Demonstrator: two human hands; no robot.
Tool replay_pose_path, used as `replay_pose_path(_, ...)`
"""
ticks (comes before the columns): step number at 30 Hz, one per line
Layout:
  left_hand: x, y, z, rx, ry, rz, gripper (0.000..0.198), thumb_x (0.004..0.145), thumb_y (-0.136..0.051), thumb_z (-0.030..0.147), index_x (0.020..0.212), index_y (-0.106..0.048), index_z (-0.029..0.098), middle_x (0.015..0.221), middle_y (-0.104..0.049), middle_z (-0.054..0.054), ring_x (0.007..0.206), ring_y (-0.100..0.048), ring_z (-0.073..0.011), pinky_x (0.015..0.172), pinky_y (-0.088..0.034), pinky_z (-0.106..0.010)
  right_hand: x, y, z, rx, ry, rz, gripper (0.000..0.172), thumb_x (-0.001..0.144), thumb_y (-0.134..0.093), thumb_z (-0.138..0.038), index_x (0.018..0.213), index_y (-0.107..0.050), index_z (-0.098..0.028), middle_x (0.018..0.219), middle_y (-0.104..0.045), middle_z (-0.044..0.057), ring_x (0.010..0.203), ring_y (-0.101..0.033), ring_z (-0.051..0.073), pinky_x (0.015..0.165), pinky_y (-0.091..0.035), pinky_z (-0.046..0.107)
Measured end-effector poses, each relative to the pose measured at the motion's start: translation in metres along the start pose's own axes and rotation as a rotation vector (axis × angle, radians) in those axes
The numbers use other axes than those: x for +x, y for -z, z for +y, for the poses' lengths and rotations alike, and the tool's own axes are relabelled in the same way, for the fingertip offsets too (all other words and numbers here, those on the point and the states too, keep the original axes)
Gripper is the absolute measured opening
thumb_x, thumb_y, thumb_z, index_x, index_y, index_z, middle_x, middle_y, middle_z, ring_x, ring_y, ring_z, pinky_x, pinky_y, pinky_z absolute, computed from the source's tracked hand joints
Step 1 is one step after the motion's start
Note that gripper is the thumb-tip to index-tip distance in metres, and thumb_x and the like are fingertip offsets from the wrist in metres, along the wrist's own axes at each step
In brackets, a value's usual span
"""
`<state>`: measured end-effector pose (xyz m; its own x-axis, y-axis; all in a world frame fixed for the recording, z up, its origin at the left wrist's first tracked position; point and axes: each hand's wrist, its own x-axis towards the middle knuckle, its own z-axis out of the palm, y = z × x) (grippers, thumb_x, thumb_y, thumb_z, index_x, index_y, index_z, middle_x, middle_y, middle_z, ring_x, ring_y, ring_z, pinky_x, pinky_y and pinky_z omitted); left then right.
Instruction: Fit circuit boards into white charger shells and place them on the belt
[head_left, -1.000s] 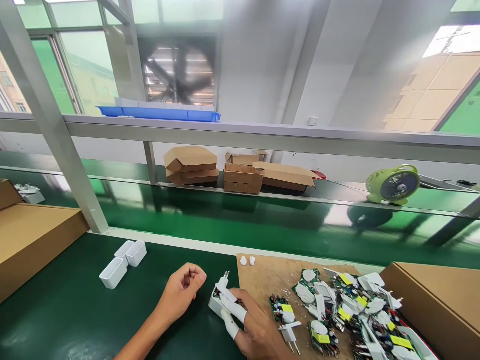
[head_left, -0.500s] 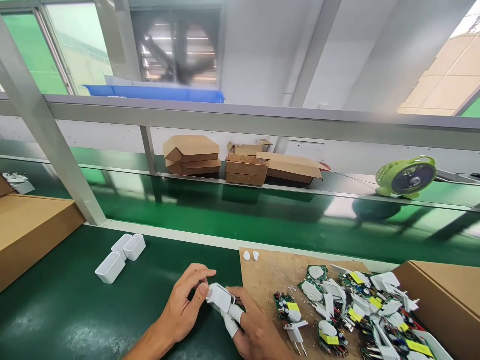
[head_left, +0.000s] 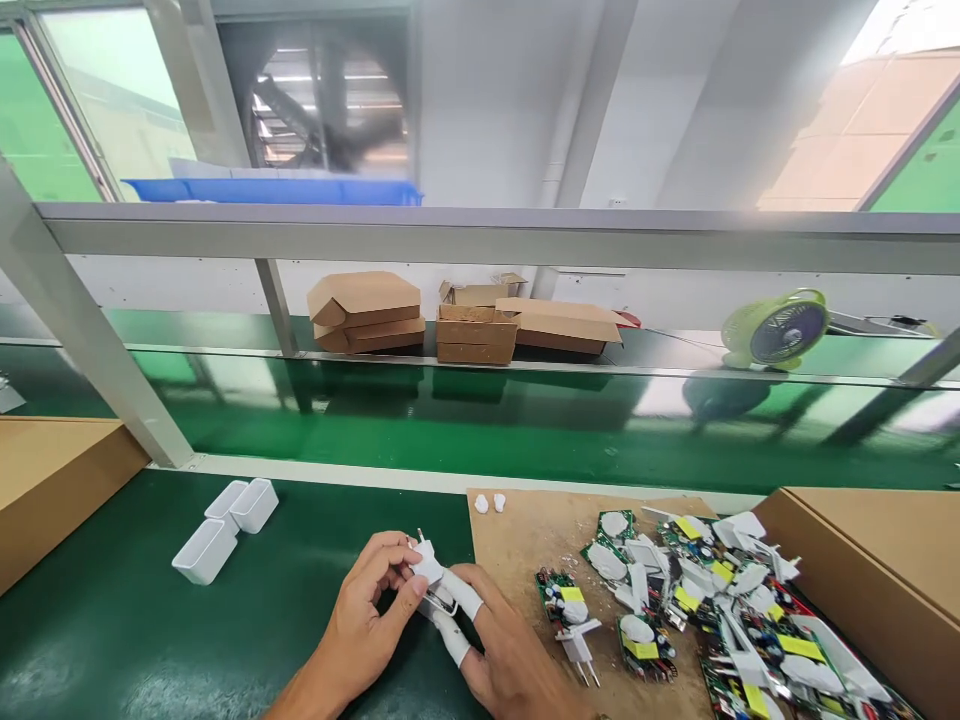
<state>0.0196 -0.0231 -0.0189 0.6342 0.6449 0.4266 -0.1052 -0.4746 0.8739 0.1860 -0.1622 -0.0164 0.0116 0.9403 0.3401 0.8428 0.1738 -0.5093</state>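
Note:
Between my two hands is a white plug housing [head_left: 429, 566], its metal pins pointing up and away. My left hand [head_left: 373, 612] pinches its left side with thumb and fingers. My right hand [head_left: 504, 640], with white covers on some fingertips, grips it from the right. Just right of my hands, a circuit board [head_left: 562, 597] with a yellow label and a white plug piece [head_left: 577, 645] lie on a brown cardboard sheet [head_left: 517, 540]. Farther right is a pile of boards and white plug parts [head_left: 739, 600].
Three small white cases [head_left: 206, 550] sit on the dark green table at left. Cardboard boxes stand at the left [head_left: 60, 480] and right [head_left: 862, 560] edges. Behind runs a green conveyor [head_left: 420, 445], with open cartons [head_left: 474, 340] and a green fan [head_left: 776, 330] beyond.
The white housing has been turned, so its pins now show pointing up. My left fingers have closed in on it. The view has shifted slightly to the right.

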Motion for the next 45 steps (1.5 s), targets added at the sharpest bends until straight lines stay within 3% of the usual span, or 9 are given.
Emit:
replay_pose_path(6,-0.003,-0.007,0.008,0.24,-0.203,-0.043,0.018,0.105,-0.062,0.028,0.119,-0.073,0.028,0.121,-0.06,-0.01,0.106,-0.066,-0.0212,0.094,-0.06,-0.036,-0.003,-0.001,-0.001,-0.256,0.057,-0.077,0.038,0.07,-0.054,0.003,0.103,-0.072,-0.004,0.154,-0.044,0.033,0.128,-0.063,0.042,0.109,-0.057,0.052)
replay_pose_path(17,0.003,-0.011,0.015,0.335,-0.385,0.006,0.036,0.108,-0.052,0.016,0.141,-0.062,0.027,0.107,-0.065,-0.007,0.099,-0.061,-0.0202,0.085,-0.058,-0.034,0.004,0.003,-0.005,-0.273,0.009,-0.17,0.055,0.064,-0.053,0.007,0.115,-0.072,-0.005,0.146,-0.054,0.031,0.116,-0.07,0.04,0.099,-0.064,0.051)
replay_pose_path(21,0.003,0.004,0.009,0.232,-0.193,0.115,0.041,0.11,-0.05,0.023,0.15,-0.05,0.031,0.122,-0.068,-0.006,0.113,-0.064,-0.0195,0.099,-0.056,-0.035,0.003,0.008,-0.001,-0.222,0.038,-0.085,0.061,0.068,-0.053,0.003,0.125,-0.067,-0.011,0.141,-0.058,0.025,0.108,-0.071,0.034,0.093,-0.066,0.046)
replay_pose_path(24,0.003,0.017,0.002,0.176,-0.006,0.287,0.033,0.11,-0.05,0.034,0.143,-0.055,0.031,0.128,-0.067,-0.005,0.115,-0.065,-0.0198,0.102,-0.054,-0.036,0.002,0.014,0.001,-0.1,0.069,0.073,0.063,0.082,-0.048,0.0,0.142,-0.058,-0.015,0.146,-0.056,0.022,0.122,-0.067,0.031,0.107,-0.06,0.044)
replay_pose_path(28,0.005,0.024,-0.001,0.108,0.071,0.404,0.03,0.111,-0.048,0.04,0.137,-0.058,0.03,0.128,-0.065,-0.006,0.116,-0.064,-0.0203,0.1,-0.053,-0.036,0.003,0.014,-0.002,-0.061,-0.016,-0.041,0.069,0.073,-0.049,0.003,0.136,-0.062,-0.02,0.145,-0.057,0.016,0.121,-0.067,0.028,0.112,-0.056,0.041)
replay_pose_path(33,0.0,0.014,0.002,0.137,-0.06,0.095,0.033,0.11,-0.05,0.035,0.142,-0.056,0.033,0.132,-0.062,-0.007,0.114,-0.063,-0.0202,0.101,-0.054,-0.036,0.002,0.001,0.003,-0.063,0.003,-0.02,0.071,0.077,-0.047,0.005,0.142,-0.059,-0.02,0.15,-0.05,0.018,0.125,-0.065,0.029,0.11,-0.057,0.045)
replay_pose_path(37,-0.009,0.001,0.004,0.09,0.06,-0.173,0.045,0.11,-0.048,0.041,0.154,-0.044,0.035,0.139,-0.059,-0.009,0.115,-0.064,-0.0216,0.106,-0.054,-0.041,-0.004,-0.007,0.011,-0.007,-0.014,0.135,0.064,0.093,-0.048,-0.004,0.154,-0.046,-0.023,0.15,-0.048,0.021,0.118,-0.068,0.027,0.106,-0.06,0.045)
replay_pose_path(42,-0.014,-0.004,-0.005,0.073,0.176,-0.182,0.05,0.11,-0.044,0.049,0.156,-0.04,0.03,0.129,-0.061,-0.01,0.109,-0.065,-0.024,0.108,-0.055,-0.049,0.0,-0.004,0.009,0.131,-0.045,0.113,0.052,0.091,-0.052,-0.008,0.138,-0.063,-0.024,0.124,-0.066,0.013,0.115,-0.066,0.029,0.102,-0.059,0.047)
replay_pose_path(45,-0.015,-0.005,-0.009,0.105,0.04,-0.202,0.078,0.098,-0.069,0.053,0.161,-0.03,0.03,0.138,-0.058,-0.015,0.121,-0.063,-0.0312,0.11,-0.054,-0.056,0.008,-0.003,0.007,0.411,-0.23,0.178,0.035,0.093,-0.062,-0.024,0.128,-0.07,-0.022,0.111,-0.069,0.011,0.098,-0.067,0.026,0.09,-0.061,0.042)
